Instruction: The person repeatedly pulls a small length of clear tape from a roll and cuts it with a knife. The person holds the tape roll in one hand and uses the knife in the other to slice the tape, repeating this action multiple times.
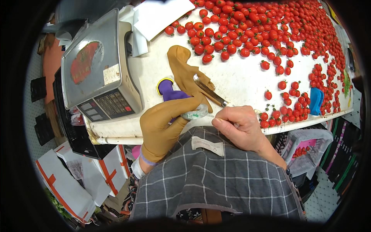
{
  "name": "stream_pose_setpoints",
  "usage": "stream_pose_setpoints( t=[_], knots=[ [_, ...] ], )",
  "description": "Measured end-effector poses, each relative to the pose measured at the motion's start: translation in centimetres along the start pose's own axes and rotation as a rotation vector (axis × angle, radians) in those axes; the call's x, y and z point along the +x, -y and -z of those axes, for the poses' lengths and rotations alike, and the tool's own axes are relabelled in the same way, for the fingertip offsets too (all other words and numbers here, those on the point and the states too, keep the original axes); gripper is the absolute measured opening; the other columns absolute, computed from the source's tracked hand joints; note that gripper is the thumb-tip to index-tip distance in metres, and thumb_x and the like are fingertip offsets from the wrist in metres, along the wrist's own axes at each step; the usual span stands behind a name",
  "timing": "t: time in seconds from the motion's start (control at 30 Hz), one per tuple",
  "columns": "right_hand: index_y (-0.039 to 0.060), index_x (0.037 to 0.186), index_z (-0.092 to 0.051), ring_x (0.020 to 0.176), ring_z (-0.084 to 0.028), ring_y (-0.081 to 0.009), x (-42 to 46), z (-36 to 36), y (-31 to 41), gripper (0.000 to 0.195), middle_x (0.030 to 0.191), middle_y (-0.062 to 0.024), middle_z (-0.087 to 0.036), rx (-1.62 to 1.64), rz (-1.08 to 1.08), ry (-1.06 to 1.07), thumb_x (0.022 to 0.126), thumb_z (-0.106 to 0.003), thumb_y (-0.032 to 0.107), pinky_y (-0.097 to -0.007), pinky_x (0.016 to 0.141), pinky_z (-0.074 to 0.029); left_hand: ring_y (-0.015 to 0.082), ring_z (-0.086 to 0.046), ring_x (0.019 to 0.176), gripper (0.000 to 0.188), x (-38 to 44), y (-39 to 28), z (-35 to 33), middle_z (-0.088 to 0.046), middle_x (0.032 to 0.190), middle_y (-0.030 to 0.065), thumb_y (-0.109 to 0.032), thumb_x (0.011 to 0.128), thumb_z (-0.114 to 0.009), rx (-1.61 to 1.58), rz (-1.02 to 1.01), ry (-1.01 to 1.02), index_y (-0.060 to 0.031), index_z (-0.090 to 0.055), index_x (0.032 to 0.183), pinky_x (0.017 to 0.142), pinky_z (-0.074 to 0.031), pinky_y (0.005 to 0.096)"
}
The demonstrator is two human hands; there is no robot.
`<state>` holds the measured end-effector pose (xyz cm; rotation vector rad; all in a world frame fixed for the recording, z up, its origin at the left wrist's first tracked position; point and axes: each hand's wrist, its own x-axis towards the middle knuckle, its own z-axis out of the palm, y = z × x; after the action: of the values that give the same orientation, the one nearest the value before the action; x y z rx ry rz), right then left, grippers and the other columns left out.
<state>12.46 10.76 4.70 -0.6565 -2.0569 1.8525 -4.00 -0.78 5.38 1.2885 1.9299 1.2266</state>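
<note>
My left hand (163, 124), in a tan work glove, holds a roll of clear adhesive tape (195, 113) between thumb and fingers. Bare, my right hand (242, 127) pinches the tape's free end just right of the roll. Beyond my hands a tan glove (185, 69) lies on the white table (232, 78), with a purple glove (171, 91) with a yellow cuff edge beside it. A knife with a dark handle (210, 91) rests across the tan glove; its far part is hidden near my right hand.
Many cherry tomatoes (252, 32) spread over the table's back and right. A digital scale (95, 69) with a metal tray stands at the left. A blue plastic object (316, 101) lies near the right edge. Below are white boxes (69, 185) at left and a lined crate (307, 148) at right.
</note>
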Motion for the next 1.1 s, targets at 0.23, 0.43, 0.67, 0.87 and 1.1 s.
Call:
stream_pose_setpoints(
  t=[0.23, 0.43, 0.67, 0.87, 1.1],
  knots=[
    [0.0003, 0.074, -0.059, 0.052, -0.050, -0.0125, -0.3, 0.3, -0.6, 0.015, 0.058, -0.0060, -0.054, 0.073, -0.036, -0.049, 0.085, -0.060, 0.010, -0.0266, 0.049, -0.039, 0.0187, -0.065, 0.088, 0.020, -0.1, 0.1, -0.2, -0.068, 0.096, 0.0123, -0.002, 0.078, -0.068, -0.135, 0.052, -0.087, 0.0027, -0.067, 0.098, 0.078, -0.050, 0.0277],
    [0.0005, 0.085, -0.058, 0.057, -0.045, -0.0028, 0.2, -0.6, -0.9, 0.011, 0.063, 0.0012, -0.055, 0.248, -0.162, -0.257, 0.083, -0.066, 0.009, -0.0203, 0.051, -0.037, 0.0196, -0.066, 0.086, 0.021, 0.2, 0.1, -0.5, -0.069, 0.094, 0.0115, 0.000, 0.076, -0.069, 0.046, -0.048, -0.114, -0.0004, -0.069, 0.098, 0.075, -0.051, 0.0280],
    [0.0011, 0.090, -0.059, 0.053, -0.046, -0.0054, 0.8, -1.5, -0.2, 0.016, 0.064, -0.0014, -0.054, 0.072, -0.051, -0.238, 0.079, -0.069, 0.007, -0.0210, 0.048, -0.037, 0.0222, -0.066, 0.081, 0.025, 0.3, 0.3, -0.7, -0.069, 0.093, 0.0092, -0.002, 0.074, -0.068, 0.249, -0.186, -0.131, -0.0050, -0.069, 0.098, 0.069, -0.052, 0.0286],
    [0.0019, 0.090, -0.059, 0.053, -0.052, -0.0097, 1.1, -1.8, -0.1, 0.015, 0.064, -0.0039, -0.057, -0.101, 0.061, -0.240, 0.078, -0.068, 0.005, -0.0230, 0.048, -0.041, 0.0213, -0.065, 0.077, 0.039, 0.3, 0.4, -0.8, -0.068, 0.098, 0.0059, -0.001, 0.065, -0.068, 0.430, -0.331, -0.114, -0.0103, -0.068, 0.103, 0.063, -0.051, 0.0295],
    [0.0003, 0.086, -0.054, 0.059, -0.062, -0.0220, 1.2, -2.1, -0.5, 0.011, 0.070, -0.0100, -0.060, -0.165, 0.119, -0.222, 0.079, -0.063, 0.002, -0.0294, 0.052, -0.048, 0.0209, -0.064, 0.078, 0.041, 0.3, 0.4, -0.8, -0.068, 0.099, 0.0049, -0.001, 0.063, -0.069, 0.463, -0.329, -0.066, -0.0110, -0.067, 0.103, 0.061, -0.051, 0.0301]
  ],
)
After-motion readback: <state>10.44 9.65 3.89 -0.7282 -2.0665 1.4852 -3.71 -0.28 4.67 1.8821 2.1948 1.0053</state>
